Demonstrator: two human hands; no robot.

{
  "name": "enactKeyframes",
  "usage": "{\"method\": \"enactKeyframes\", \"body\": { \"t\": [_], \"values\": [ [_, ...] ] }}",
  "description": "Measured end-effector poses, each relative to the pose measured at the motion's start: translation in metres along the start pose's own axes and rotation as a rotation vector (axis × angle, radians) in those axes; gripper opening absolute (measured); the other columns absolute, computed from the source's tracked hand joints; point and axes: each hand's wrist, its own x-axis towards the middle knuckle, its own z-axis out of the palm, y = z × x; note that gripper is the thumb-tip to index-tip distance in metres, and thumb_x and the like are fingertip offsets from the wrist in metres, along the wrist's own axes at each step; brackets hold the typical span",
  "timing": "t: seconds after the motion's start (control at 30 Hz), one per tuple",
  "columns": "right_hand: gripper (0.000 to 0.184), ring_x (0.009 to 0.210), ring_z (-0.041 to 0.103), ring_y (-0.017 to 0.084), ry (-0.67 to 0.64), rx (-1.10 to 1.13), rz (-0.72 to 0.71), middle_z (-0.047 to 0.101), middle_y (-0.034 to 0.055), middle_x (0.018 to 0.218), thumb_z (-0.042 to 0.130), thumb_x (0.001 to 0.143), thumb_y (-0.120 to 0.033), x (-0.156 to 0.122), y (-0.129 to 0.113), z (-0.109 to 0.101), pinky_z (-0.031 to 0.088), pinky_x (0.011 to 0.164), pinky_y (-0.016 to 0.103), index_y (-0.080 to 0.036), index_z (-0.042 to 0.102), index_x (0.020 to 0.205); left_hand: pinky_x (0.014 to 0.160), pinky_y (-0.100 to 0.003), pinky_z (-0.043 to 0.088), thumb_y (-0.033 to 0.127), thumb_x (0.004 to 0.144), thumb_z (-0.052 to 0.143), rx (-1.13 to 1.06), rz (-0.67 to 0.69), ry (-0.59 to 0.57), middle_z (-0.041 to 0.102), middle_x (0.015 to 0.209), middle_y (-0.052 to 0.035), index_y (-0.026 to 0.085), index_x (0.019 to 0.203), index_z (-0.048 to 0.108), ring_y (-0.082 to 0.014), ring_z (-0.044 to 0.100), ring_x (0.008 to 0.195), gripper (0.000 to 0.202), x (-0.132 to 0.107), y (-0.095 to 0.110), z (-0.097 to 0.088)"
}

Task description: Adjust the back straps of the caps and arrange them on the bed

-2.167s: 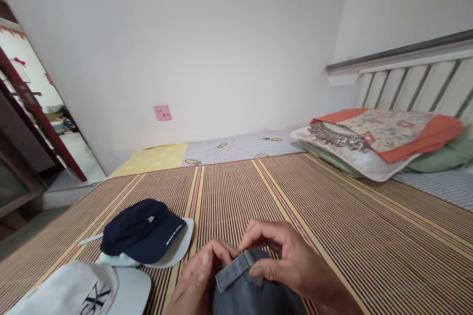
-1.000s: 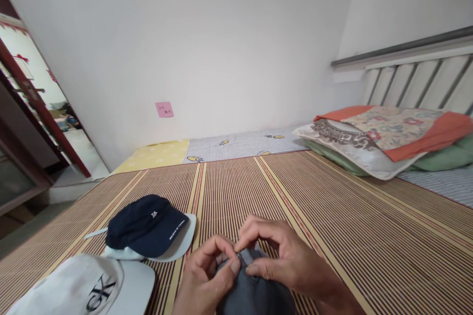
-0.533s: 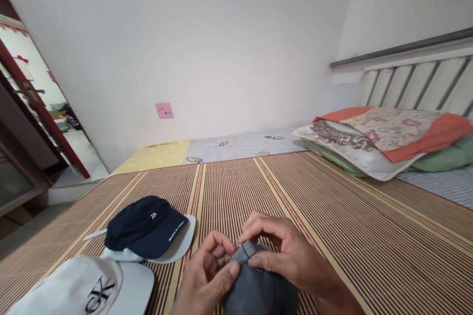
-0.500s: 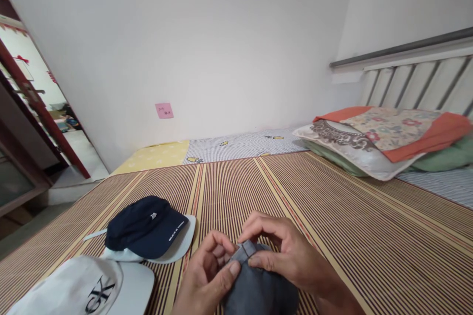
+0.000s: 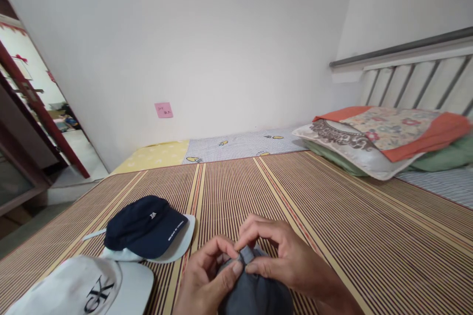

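Note:
A dark grey cap (image 5: 256, 293) is between my hands at the bottom middle, its lower part cut off by the frame edge. My left hand (image 5: 212, 275) pinches the cap's strap end from the left, thumb on top. From the right, my right hand (image 5: 277, 256) grips the same grey strap (image 5: 247, 255) between thumb and fingers. The fingertips of both hands nearly meet there. To the left lies a navy cap (image 5: 144, 226) with small white lettering, resting on a pale cap (image 5: 186, 241). Nearer to me sits a white cap (image 5: 84, 285) with black letters.
A striped mat (image 5: 229, 197) covers the bed. Pillows (image 5: 343, 142) with an orange-edged floral cloth (image 5: 402, 128) lie at the right by the white headboard (image 5: 417, 83). A pink note (image 5: 163, 110) sticks to the wall. A doorway opens at the far left.
The grey cap has tilted and shifted slightly left and down. My right fingers have moved left, closer to my left fingertips at the strap. The other caps lie as before.

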Motion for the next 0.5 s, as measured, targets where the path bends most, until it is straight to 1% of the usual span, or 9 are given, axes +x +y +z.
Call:
{"method": "enactKeyframes", "body": {
  "t": [0.13, 0.27, 0.33, 0.4, 0.5],
  "values": [
    [0.028, 0.090, 0.063, 0.019, 0.014, 0.024, -0.006, 0.068, 0.0023, 0.098, 0.083, 0.085, -0.046, 0.0015, 0.0006, -0.0014, 0.047, 0.083, 0.033, -0.026, 0.081, 0.104, 0.069, -0.023, 0.043, 0.045, 0.075, 0.089, -0.049, -0.033, 0.004, 0.065, 0.077, -0.0002, 0.019, 0.080, 0.067, -0.0150, 0.058, 0.075, 0.034, 0.0013, -0.0009, 0.0006],
    [0.029, 0.087, 0.061, 0.018, 0.040, 0.082, -0.020, 0.067, 0.0020, 0.094, 0.084, 0.084, -0.048, 0.0029, 0.0022, -0.0036, 0.047, 0.079, 0.032, -0.025, 0.081, 0.102, 0.076, -0.026, 0.046, 0.046, 0.079, 0.086, -0.071, -0.015, -0.075, 0.068, 0.087, -0.0022, 0.021, 0.092, 0.070, -0.0175, 0.061, 0.082, 0.032, 0.0010, 0.0001, -0.0018],
    [0.029, 0.086, 0.061, 0.018, 0.055, 0.094, -0.019, 0.067, 0.0017, 0.092, 0.083, 0.084, -0.049, 0.0031, 0.0030, -0.0040, 0.047, 0.078, 0.032, -0.024, 0.081, 0.100, 0.073, -0.026, 0.045, 0.048, 0.080, 0.084, -0.021, -0.031, -0.101, 0.068, 0.085, -0.0026, 0.020, 0.094, 0.073, -0.0172, 0.059, 0.080, 0.032, 0.0001, 0.0009, -0.0037],
    [0.030, 0.086, 0.061, 0.018, 0.056, 0.088, -0.016, 0.067, 0.0018, 0.092, 0.084, 0.084, -0.049, 0.0031, 0.0036, -0.0038, 0.047, 0.079, 0.032, -0.024, 0.081, 0.100, 0.072, -0.025, 0.043, 0.048, 0.081, 0.083, 0.017, -0.044, -0.086, 0.067, 0.082, -0.0026, 0.019, 0.091, 0.075, -0.0168, 0.058, 0.078, 0.032, -0.0008, 0.0011, -0.0048],
    [0.028, 0.088, 0.061, 0.018, 0.035, 0.064, -0.016, 0.067, 0.0020, 0.094, 0.083, 0.085, -0.047, 0.0030, 0.0035, -0.0031, 0.047, 0.081, 0.033, -0.024, 0.081, 0.101, 0.074, -0.025, 0.044, 0.048, 0.081, 0.084, 0.007, -0.047, -0.049, 0.069, 0.084, -0.0033, 0.019, 0.087, 0.074, -0.0175, 0.059, 0.082, 0.032, -0.0013, 0.0000, -0.0049]
  ]
}}
